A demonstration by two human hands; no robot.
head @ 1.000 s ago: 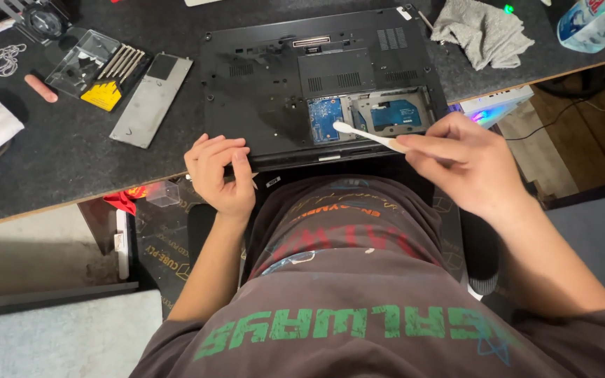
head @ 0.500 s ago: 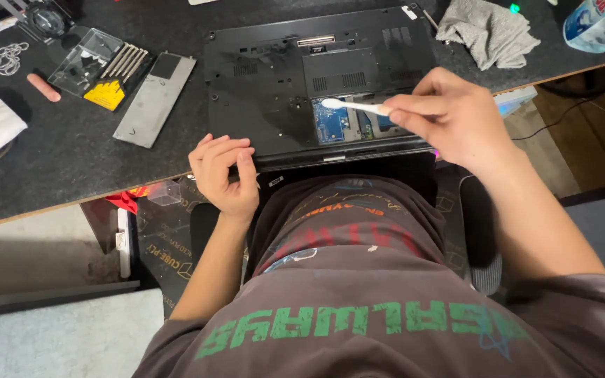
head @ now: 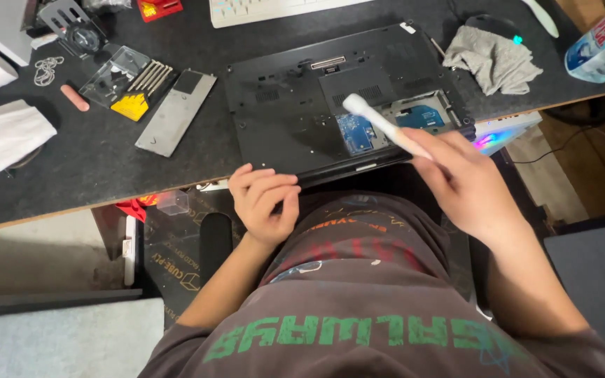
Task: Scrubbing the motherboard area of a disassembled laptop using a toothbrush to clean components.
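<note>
A black laptop (head: 295,105) lies bottom-up on the dark desk mat, its open bay showing blue circuit boards (head: 356,133). My right hand (head: 467,182) grips a white brush-like tool (head: 379,122) whose head hovers over the open bay. My left hand (head: 266,199) rests with curled fingers against the laptop's near edge at the desk front, holding nothing I can see.
A grey metal cover plate (head: 175,112) and a clear case of screwdriver bits (head: 124,80) lie left of the laptop. White tissue (head: 1,133), a grey cloth (head: 491,59), a plastic bottle (head: 603,38) and a keyboard (head: 267,8) ring the desk.
My right hand swung the white tool from low and right up over the open bay, its head now further left and higher. The view shifted closer; my left hand stayed put.
</note>
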